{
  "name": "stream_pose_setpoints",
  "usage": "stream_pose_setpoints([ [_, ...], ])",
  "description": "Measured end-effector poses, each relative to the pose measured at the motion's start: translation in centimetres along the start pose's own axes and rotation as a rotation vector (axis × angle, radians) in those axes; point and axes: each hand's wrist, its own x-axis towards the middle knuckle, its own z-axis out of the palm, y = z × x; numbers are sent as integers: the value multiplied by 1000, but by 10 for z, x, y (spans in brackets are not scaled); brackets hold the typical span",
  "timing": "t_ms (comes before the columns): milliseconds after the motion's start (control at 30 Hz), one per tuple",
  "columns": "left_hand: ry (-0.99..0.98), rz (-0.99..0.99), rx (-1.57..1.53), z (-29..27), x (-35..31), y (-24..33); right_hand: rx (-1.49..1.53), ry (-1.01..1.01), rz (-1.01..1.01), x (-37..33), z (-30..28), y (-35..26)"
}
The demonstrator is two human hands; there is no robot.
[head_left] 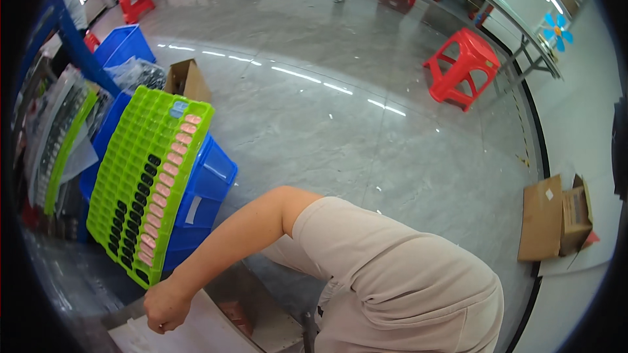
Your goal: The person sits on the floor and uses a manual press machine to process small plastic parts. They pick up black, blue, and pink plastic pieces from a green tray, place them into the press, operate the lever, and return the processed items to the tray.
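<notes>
The right hand (167,304) was low in the view, between seven and eight o'clock, back upward and fingers curled well in, over the edge of a white panel (190,336). Whether the fingers gripped that edge, or had hold of anything at all, could not be told. The left hand was out of view. The green tray (131,150) was at about twelve o'clock from the right hand, its lowest corner just beside the wrist, and it looked propped against a blue bin (209,170).

Working well here seemed to call for a light, steady touch. With the corner so near, a careless jerk could have knocked the tray and shaken small pieces loose. The forearm (229,242) came in from about two o'clock, so lifting it clear of the tray's right edge looked the safer way to move.

The tray was a long rectangle that appeared tilted, its pocketed face toward the viewer. Its long axis ran from one o'clock down to seven, the seven o'clock end nearest the hand. A row of pink pieces (163,189) followed that axis along the three o'clock edge, with black pieces (140,198) in rows beside it.
</notes>
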Motion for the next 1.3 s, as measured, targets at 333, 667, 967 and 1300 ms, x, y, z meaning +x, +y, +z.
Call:
stream_pose_setpoints([
  [333,117,-272,303,-88,3,-87,-87,269,-140,90,-74,-34],
  [667,536,-200,271,-103,-16,-85,471,-111,137,322,-32,-123],
  [967,639,-176,303,-103,-10,-88,433,-750,154,368,45,-102],
  [1300,697,-256,153,-107,-9,-91,719,-381,-424,258,-15,-129],
])
